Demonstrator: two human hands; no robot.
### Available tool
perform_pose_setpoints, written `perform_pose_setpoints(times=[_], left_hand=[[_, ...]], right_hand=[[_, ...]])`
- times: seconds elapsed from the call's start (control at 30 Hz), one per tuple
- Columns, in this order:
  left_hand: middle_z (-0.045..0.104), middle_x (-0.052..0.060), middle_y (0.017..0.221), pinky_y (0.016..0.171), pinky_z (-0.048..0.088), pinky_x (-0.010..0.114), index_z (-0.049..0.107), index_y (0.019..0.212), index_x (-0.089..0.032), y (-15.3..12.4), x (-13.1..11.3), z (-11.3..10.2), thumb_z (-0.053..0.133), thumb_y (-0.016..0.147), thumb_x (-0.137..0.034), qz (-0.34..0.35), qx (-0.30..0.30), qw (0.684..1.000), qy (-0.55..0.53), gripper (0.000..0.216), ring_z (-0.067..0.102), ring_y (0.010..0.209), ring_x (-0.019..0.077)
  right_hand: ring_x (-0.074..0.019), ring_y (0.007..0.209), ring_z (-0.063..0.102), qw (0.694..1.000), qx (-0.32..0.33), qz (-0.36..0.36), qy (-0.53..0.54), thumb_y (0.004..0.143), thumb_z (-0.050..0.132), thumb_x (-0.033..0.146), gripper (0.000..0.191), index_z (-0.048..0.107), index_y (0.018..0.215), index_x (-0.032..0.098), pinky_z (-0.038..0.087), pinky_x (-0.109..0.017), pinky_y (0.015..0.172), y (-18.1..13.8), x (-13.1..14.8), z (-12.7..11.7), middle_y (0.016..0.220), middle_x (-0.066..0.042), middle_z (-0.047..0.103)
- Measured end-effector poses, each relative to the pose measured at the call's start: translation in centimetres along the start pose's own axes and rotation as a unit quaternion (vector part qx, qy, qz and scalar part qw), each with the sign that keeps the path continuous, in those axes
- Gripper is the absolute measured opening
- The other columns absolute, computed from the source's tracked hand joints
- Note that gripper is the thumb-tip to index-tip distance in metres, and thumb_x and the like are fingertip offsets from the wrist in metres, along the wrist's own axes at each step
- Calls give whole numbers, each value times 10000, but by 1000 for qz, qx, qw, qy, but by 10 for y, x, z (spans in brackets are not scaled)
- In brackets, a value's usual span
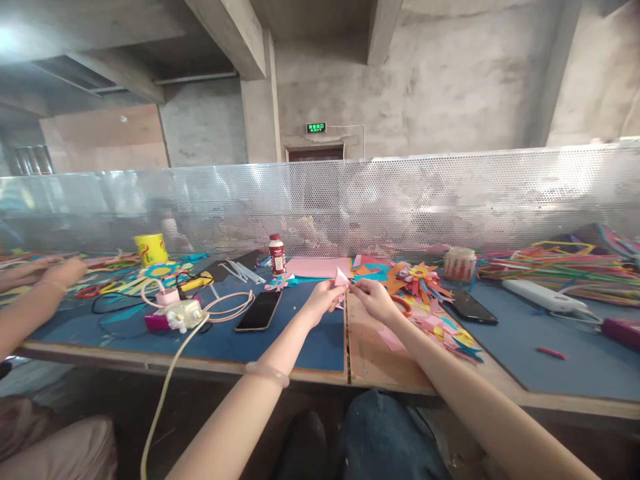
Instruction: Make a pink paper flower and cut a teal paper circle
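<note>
L hand (325, 298) had its fingers clamped on the pink paper piece (341, 277), to the right of the bottle (277, 256) & nearer; R hand (371, 299) sat at the paper's edge, tho couldn't tell if its fingers pinched it. Paper could've torn or creased off-line if the hands pulled unevenly, & a slip might've dropped it toward the scraps (441, 331), further right of the bottle, easily lost b/c some were pink too
</note>
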State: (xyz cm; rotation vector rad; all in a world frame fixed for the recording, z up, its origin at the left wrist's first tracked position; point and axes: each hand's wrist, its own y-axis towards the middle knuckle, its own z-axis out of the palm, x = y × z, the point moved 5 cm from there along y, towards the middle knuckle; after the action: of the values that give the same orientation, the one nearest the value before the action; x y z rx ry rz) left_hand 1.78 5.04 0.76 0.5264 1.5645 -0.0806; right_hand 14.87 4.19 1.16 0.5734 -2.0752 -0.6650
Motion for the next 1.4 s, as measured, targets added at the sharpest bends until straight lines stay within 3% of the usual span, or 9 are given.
perform_pose_setpoints(times=[0.23, 0.43, 0.7, 0.8, 0.9, 1.1, 1.4], left_hand=[[407, -75, 508, 341, 139, 177, 549, 799, -133, 0, 0, -1, 604, 724, -373, 5, -13, 999, 36, 258, 230, 327, 14], [350, -90, 466, 342, 151, 177, 571, 817, -131, 0, 3, 0, 604, 716, -367, 12, -9, 997, 77, 259, 242, 335, 30], [401, -73, 492, 360, 215, 173, 592, 799, -134, 0, 2, 0, 580, 730, -360, 52, -14, 991, 122, 236, 297, 364, 42], [537, -26, 674, 450, 335, 169, 551, 853, -151, 3, 0, -4, 620, 697, -312, 102, -60, 983, 137, 234, 439, 474, 56], [568, 6, 871, 573, 409, 188, 469, 933, -186, 5, -2, -7, 645, 679, -293, 153, -102, 972, 144, 327, 543, 633, 85], [574, -17, 779, 589, 430, 211, 403, 945, -211, 6, -6, -8, 579, 738, -256, 199, -103, 963, 152, 276, 574, 640, 111], [595, -12, 777, 572, 432, 194, 543, 837, -191, 0, -13, -1, 602, 721, -275, 207, -75, 961, 169, 155, 572, 658, 117]], right_hand=[[-156, 639, 564, 994, 4, 36, 102, 762, 510, 389, 270, 615, 714, 145, 397, -249, 610, 0, 0, -3, 668, -24, 630], [-147, 654, 582, 982, -9, 71, 173, 725, 561, 386, 258, 609, 772, 137, 412, -241, 611, 1, -2, -5, 685, -28, 634], [-59, 391, 364, 967, 6, 114, 229, 674, 606, 420, 293, 613, 705, 128, 254, -198, 392, -1, 2, -6, 463, 43, 469], [-36, 357, 273, 963, 8, 125, 240, 671, 610, 411, 288, 607, 700, 125, 189, -194, 362, -1, 1, -7, 441, 62, 423], [-29, 345, 238, 960, 12, 132, 245, 673, 609, 406, 289, 616, 727, 122, 164, -192, 350, -1, -1, -5, 431, 74, 392], [-34, 319, 213, 958, 21, 141, 250, 696, 588, 402, 289, 624, 801, 136, 130, -190, 320, -2, -4, -2, 410, 98, 326], [-36, 302, 205, 951, 21, 153, 268, 711, 578, 394, 231, 561, 737, 165, 152, -177, 297, -3, -5, -1, 396, 113, 282]])
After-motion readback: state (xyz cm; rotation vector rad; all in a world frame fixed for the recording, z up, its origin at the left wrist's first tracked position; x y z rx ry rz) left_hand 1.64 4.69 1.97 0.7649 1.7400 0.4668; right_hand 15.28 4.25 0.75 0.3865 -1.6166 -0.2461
